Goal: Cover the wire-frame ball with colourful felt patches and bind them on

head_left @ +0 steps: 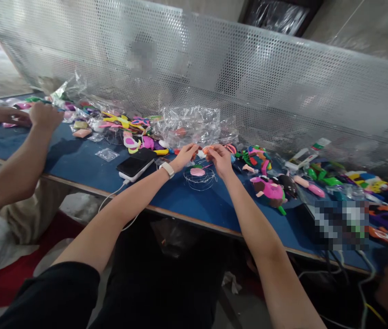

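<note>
My left hand (185, 156), with a pale watch band at its wrist, is closed in a pinch; what lies between its fingertips is too small to make out. Close beside it, my right hand (222, 160) pinches a small orange piece of modelling clay (207, 149). Both hands hover over the blue tabletop with their fingertips almost meeting. Just below them is a round thin-wire frame (201, 186). A flat pink disc (197, 172) lies at this frame, with a bit of green behind it.
A phone (136, 162) lies on a white power bank with a cable. Clear plastic bags (194, 123) and colourful clay pieces line the back. A pink clay figure (268, 189) sits at right. Another person's arm (19, 169) reaches in from the left. A perforated metal panel (194, 59) stands behind.
</note>
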Demonstrator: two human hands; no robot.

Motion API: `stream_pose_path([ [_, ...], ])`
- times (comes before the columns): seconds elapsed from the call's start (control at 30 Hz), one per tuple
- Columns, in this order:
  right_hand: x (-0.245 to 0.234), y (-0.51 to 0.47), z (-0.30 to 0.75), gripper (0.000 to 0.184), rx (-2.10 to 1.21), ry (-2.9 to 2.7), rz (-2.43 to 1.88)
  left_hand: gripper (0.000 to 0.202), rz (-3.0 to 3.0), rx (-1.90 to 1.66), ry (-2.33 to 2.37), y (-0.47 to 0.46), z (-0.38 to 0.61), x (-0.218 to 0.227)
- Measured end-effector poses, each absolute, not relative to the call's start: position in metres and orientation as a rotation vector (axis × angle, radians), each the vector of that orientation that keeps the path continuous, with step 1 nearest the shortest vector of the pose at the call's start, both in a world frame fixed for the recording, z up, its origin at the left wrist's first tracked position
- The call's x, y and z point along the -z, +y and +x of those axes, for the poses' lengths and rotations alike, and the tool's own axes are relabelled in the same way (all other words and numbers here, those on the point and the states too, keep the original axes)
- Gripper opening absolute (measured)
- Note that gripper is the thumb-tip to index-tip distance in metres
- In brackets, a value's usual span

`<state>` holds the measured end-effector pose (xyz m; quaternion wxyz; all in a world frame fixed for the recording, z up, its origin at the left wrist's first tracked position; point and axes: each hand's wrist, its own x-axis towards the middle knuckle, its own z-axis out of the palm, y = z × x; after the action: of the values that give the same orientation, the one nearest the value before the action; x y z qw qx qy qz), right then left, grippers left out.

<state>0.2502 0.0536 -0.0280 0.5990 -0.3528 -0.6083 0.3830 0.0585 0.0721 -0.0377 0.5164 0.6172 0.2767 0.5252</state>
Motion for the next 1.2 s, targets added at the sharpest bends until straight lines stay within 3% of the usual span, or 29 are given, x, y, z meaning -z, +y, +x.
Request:
stream_pose_path([
  [0.43, 0.031, 0.053, 0.245, 0.056, -1.104, -1.344, -0.817, 0.039, 1.474, -1.163, 0.468, 0.069, 0.055, 0.033],
  [0.8, 0.019, 0.037, 0.246, 0.056, -1.311, -1.493, -0.806, 0.030, 1.507, -1.157, 0.509, 0.077, 0.055, 0.038],
  [1.2, 0.017, 0.042, 0.252, 0.056, -1.084, -1.481, -0.832, 0.034, 1.522, -1.156, 0.507, 0.072, 0.055, 0.030],
])
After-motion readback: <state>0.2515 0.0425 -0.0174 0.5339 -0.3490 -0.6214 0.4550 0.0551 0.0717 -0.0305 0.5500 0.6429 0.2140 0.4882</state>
